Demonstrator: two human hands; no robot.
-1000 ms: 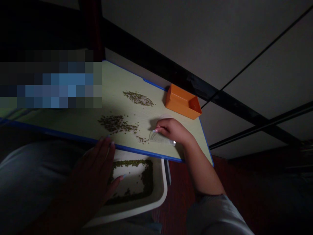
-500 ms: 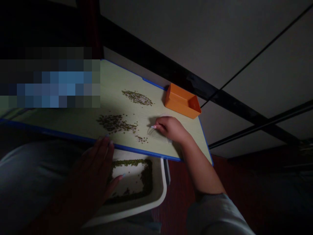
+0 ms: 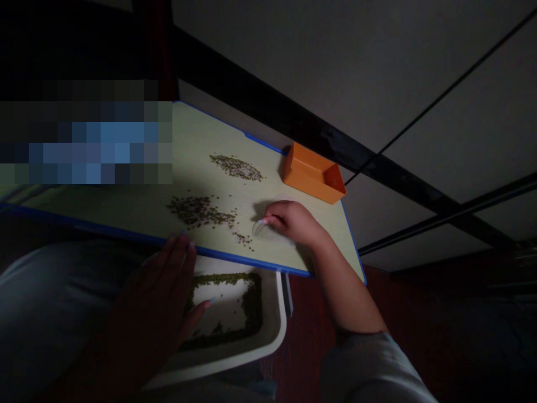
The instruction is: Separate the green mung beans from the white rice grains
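My right hand [image 3: 289,218] is closed, its fingertips pinching a clear, thin plastic piece [image 3: 272,234] with a curved edge, whose exact kind I cannot make out. It rests on the pale board [image 3: 293,260], right of a few stray seeds [image 3: 242,239]. Just left of these lies a loose pile of dark and greenish seeds [image 3: 199,211]. Farther back is a second pile, lighter in tone [image 3: 237,168]. My left hand [image 3: 155,291], in deep shadow, has its fingers stretched out at the board's blue near edge, with nothing visible in it. Its thumb hangs over a white basin [image 3: 277,336].
An orange open box [image 3: 312,173] stands at the board's far right corner, by a pale panelled wall [image 3: 419,73]. Inside the basin, greenish seeds [image 3: 251,313] line the bottom's rim. Reddish floor [image 3: 304,319] shows below. A blurred-out patch covers the board's left end.
My right fingertips have dipped very slightly toward the near edge with the clear piece. A stray seed now lies a little nearer that edge. My left hand stays in place.
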